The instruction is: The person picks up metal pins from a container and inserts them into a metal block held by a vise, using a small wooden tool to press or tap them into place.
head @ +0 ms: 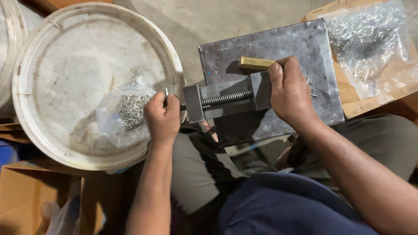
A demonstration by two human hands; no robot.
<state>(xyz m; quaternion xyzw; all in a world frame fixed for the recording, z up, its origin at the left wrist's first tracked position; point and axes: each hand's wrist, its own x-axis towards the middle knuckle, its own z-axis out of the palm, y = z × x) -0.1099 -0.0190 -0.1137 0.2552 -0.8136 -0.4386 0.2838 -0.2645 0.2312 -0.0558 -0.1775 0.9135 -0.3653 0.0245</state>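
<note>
1. Concrete floor forms the background.
2. One white bucket lid is seen at left, bearing one clear bag of small metal pieces.
3. Left hand: closed around the handle of one steel vise.
4. Right hand: clasped over the vise jaw beside one brass block, on one steel plate.
5. One further bag of metal pieces is laid on cardboard at right.
</note>
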